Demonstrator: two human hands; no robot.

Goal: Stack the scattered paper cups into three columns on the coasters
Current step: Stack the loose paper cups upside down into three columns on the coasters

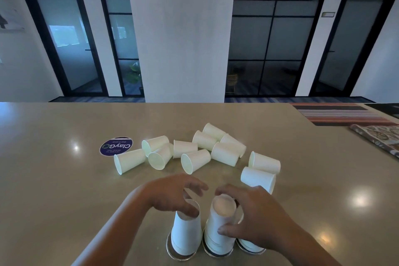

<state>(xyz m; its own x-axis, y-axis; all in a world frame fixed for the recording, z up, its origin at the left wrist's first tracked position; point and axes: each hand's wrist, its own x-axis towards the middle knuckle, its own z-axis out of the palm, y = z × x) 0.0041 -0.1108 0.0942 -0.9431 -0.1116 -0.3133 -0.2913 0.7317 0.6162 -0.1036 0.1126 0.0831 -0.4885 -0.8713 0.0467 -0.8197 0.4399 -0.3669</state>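
Three upside-down stacks of white paper cups stand on round coasters at the table's near edge: a left stack (pixel 185 235), a middle stack (pixel 220 229) and a right stack (pixel 250 246), mostly hidden under my right hand. My left hand (pixel 172 196) rests its thumb on the left stack's top, fingers spread. My right hand (pixel 252 218) curls around the middle stack, thumb on its side. Several loose cups (pixel 195 163) lie on their sides farther back.
A dark blue round sticker or coaster (pixel 116 146) lies at the back left of the cups. Striped placemats (pixel 343 114) and a patterned cloth (pixel 380 138) sit at the right. The table's far edge (pixel 129 102) faces a white pillar.
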